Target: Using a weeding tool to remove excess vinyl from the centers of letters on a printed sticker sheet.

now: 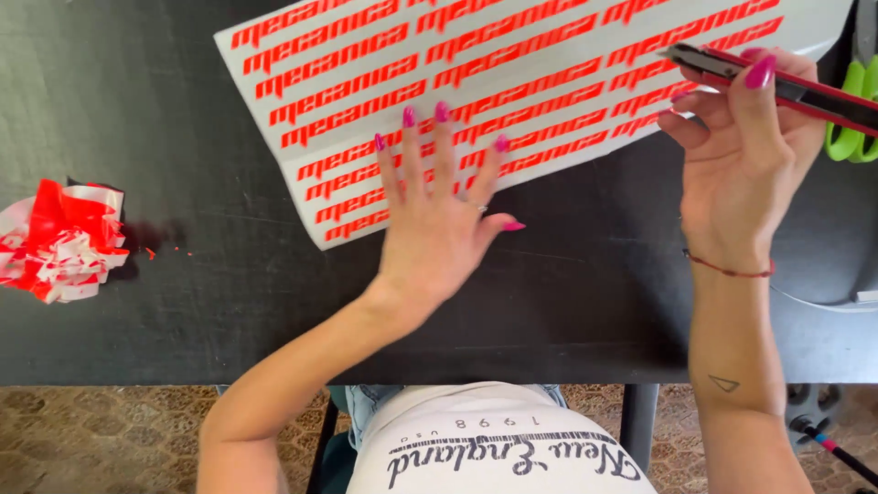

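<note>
A white sheet [512, 55] printed with rows of red-orange lettering lies tilted on the black table [229, 302]. My left hand [439, 220] rests flat on the sheet's near edge, fingers spread. My right hand [745, 151] hovers at the sheet's right edge, gripping a red and black utility knife [777, 82] that points left over the sheet.
A crumpled wad of red and white waste strips [59, 240] sits at the table's left edge, with tiny red scraps beside it. Green-handled scissors [855, 110] lie at the far right. A grey curved object [823, 247] lies near the right edge. Patterned floor shows below the table.
</note>
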